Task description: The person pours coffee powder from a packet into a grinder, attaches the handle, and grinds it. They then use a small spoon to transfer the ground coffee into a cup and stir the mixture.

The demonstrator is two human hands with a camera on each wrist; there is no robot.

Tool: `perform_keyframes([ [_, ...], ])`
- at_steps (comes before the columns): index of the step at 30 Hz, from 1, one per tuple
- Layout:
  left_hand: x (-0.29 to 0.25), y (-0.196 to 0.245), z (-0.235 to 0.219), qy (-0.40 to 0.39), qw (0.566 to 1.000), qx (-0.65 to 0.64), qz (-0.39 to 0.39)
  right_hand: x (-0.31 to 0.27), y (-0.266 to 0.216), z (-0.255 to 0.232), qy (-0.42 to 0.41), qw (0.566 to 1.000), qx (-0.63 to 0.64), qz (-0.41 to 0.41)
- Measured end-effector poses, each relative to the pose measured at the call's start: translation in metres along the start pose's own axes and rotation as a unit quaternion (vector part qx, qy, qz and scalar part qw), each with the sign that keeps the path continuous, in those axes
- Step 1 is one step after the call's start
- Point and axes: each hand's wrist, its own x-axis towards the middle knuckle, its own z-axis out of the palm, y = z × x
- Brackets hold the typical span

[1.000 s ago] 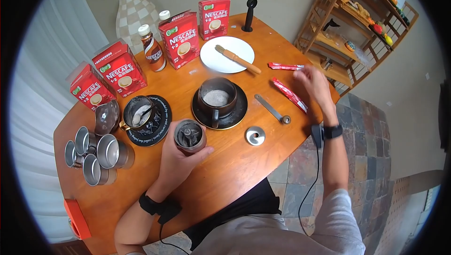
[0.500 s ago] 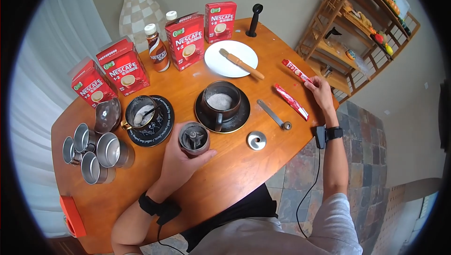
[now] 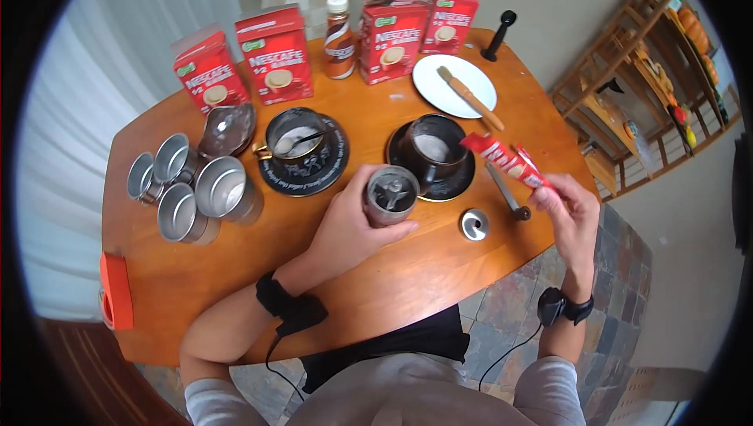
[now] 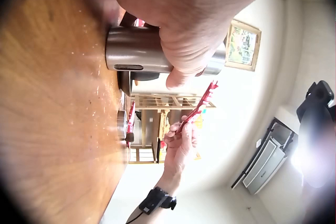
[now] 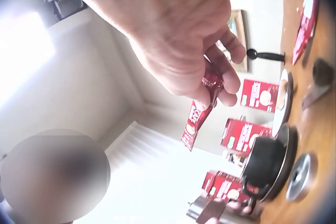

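My left hand (image 3: 349, 226) grips a cylindrical metal hand coffee grinder (image 3: 384, 210), its top open and a shaft showing inside. The left wrist view shows the thumb along the grinder's steel side (image 4: 136, 50). My right hand (image 3: 576, 214) pinches the end of a red Nescafé stick sachet (image 3: 506, 161), raised over the table's right side; its other end points toward the black cup (image 3: 427, 163). Pale powder lies in that cup, on a black saucer. Another red sachet (image 5: 306, 27) lies on the table. Nearby are the grinder's crank handle (image 3: 502, 188) and a round metal disc (image 3: 474, 224).
At the left stand several metal cups (image 3: 227, 191), a dark glossy bowl (image 3: 227, 129) and a second cup (image 3: 294, 143) with a spoon. Red Nescafé boxes (image 3: 274, 57) and bottles (image 3: 339, 41) line the back. A brush (image 3: 471, 98) lies on a white plate (image 3: 427, 85).
My right hand has picked up a sachet from the table's right side and brought it toward the black cup. My left hand keeps hold of the grinder. The head view has shifted.
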Motion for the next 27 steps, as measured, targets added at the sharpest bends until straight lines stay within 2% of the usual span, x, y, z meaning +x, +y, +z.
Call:
perform_keyframes([
  [1,0.000,0.005,-0.001,-0.001,1.000,0.015,0.001,-0.002,-0.011,0.010,-0.010,1.000,0.028,-0.001],
  [5,0.000,0.012,-0.003,-0.011,1.000,0.026,-0.009,-0.004,-0.027,0.035,-0.019,0.999,0.003,-0.048],
  [9,-0.001,0.014,-0.002,-0.007,1.000,0.028,-0.005,-0.004,-0.025,0.049,-0.023,0.982,-0.109,-0.154],
  [12,0.000,0.014,-0.002,-0.011,0.999,-0.009,-0.034,-0.007,-0.031,0.058,-0.018,0.975,-0.154,-0.156],
  [16,0.000,0.013,-0.002,-0.013,0.999,-0.018,-0.032,-0.007,-0.034,0.062,-0.072,0.967,-0.203,-0.139],
  [19,0.000,0.013,-0.004,-0.015,0.999,-0.015,-0.037,-0.007,-0.028,0.063,-0.082,0.976,-0.175,-0.102],
  [23,0.000,0.013,-0.003,-0.011,0.999,-0.026,-0.044,-0.007,-0.041,0.060,-0.079,0.976,-0.163,-0.117],
  [27,0.000,0.014,-0.003,-0.013,0.999,-0.021,-0.045,-0.011,-0.038,0.063,-0.141,0.969,-0.188,-0.082],
])
